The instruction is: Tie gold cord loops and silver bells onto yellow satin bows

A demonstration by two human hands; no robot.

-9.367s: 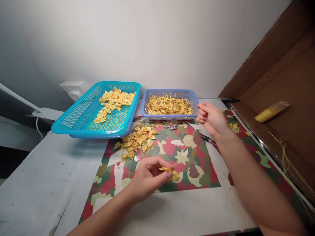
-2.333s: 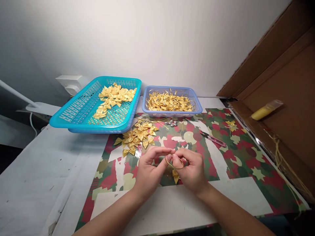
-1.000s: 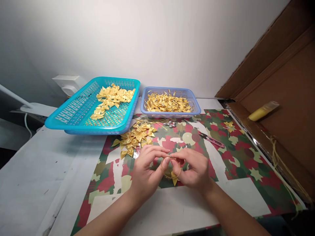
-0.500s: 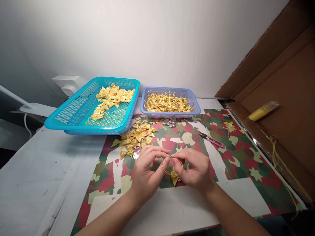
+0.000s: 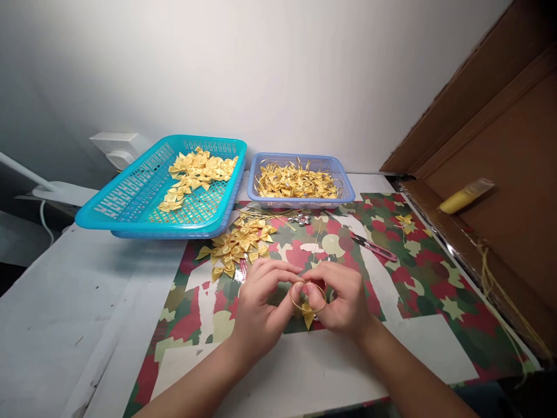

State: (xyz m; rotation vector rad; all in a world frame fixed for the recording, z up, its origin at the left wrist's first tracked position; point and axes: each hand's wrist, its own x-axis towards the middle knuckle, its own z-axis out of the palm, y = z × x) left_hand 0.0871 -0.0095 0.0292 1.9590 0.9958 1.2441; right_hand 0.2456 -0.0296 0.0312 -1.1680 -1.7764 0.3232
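1. Head view: I am pinching a gold cord loop (image 5: 293, 302) at its top, with the fingers (image 5: 298, 288) of my left hand (image 5: 256, 307) and right hand (image 5: 343, 299) closed narrowly on it.
2. I am judging that a firm pinch and even tension are serving best here.
3. A yellow ribbon bow (image 5: 308, 317) is hanging at the loop's bottom, just below my fingertips.

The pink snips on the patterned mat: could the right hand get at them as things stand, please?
Probably yes: the snips lie uncovered on the mat just beyond the right hand, nothing between. Its fingers, though, pinch the gold cord loop with the left hand.
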